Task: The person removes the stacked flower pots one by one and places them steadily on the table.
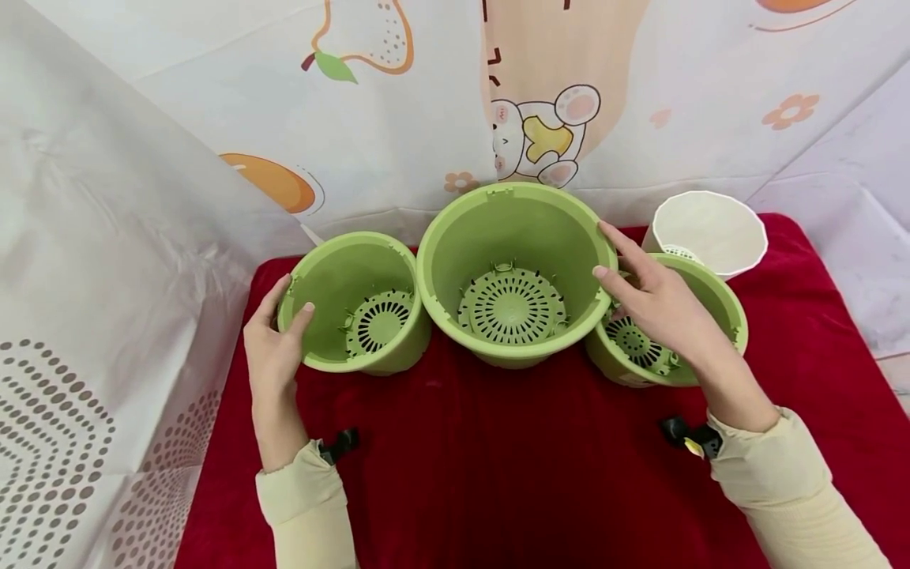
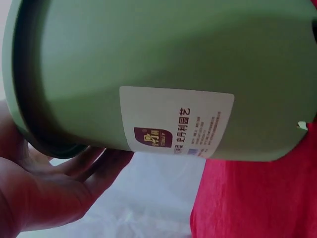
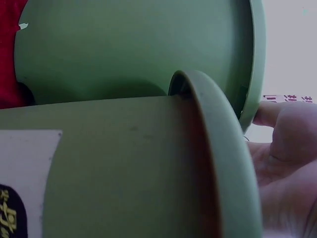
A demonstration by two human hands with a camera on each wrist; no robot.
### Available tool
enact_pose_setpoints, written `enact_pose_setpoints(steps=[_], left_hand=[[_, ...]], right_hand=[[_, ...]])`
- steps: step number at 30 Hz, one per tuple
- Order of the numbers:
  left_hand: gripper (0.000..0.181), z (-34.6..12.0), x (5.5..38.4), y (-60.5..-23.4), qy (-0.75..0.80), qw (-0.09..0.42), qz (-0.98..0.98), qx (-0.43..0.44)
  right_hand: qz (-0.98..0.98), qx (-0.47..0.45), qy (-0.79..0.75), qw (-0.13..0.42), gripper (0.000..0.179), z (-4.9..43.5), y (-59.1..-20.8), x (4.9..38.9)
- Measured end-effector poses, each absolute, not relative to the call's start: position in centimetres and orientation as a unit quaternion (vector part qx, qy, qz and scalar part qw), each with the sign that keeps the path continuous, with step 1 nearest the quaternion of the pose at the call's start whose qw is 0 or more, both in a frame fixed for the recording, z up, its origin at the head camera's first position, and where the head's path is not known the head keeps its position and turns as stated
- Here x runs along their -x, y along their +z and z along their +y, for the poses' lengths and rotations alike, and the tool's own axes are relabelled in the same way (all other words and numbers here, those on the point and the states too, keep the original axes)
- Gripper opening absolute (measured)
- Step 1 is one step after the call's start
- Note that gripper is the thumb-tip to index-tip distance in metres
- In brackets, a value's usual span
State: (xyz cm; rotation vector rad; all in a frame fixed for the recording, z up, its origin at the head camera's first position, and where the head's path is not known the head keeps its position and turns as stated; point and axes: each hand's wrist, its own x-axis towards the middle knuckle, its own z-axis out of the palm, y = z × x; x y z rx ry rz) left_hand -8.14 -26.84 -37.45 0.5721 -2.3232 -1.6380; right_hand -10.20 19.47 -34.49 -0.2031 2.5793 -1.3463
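Three green plastic flower pots with slotted bottoms stand in a row in the head view. My left hand (image 1: pixel 273 344) grips the rim of the left pot (image 1: pixel 330 304), thumb over the inner side and fingers outside. On the right rim of the larger middle pot (image 1: pixel 462 261), my right hand (image 1: pixel 668 312) has its thumb at the inner edge and fingers along the outside. That hand reaches across the right pot (image 1: pixel 714 316) and hides part of it. In the left wrist view the left pot's wall bears a white label (image 2: pixel 198 111). The right wrist view shows the two pots' rims overlapping.
A white pot (image 1: pixel 718 229) stands behind the right green pot. Everything sits on a red cloth (image 1: pixel 498 458) over the table. A white printed curtain (image 1: pixel 405 126) hangs close behind the pots, and pale sheeting (image 1: pixel 128 261) is at the left.
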Motion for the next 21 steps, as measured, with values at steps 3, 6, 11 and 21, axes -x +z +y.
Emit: enact_pose_setpoints(steps=[3, 6, 11, 21], left_hand=[[0.058, -26.8, 7.6, -37.5, -0.521, 0.118, -0.825, -0.183], [0.061, -26.6, 7.1, -37.7, -0.491, 0.129, -0.846, -0.163], [0.063, -26.4, 6.4, -38.3, -0.479, 0.156, -0.854, -0.126], [0.064, -25.8, 5.8, -38.6, -0.371, 0.184, -0.909, -0.043]], right_hand=[[0.891, 0.057, -0.437, 0.107, 0.063, 19.4, -34.4, 10.1], [0.899, 0.054, -0.424, 0.092, 0.062, 19.4, -34.3, 9.9], [0.906, 0.062, -0.414, 0.055, 0.061, 19.3, -34.4, 9.7], [0.904, 0.079, -0.421, 0.021, 0.061, 19.2, -34.6, 9.7]])
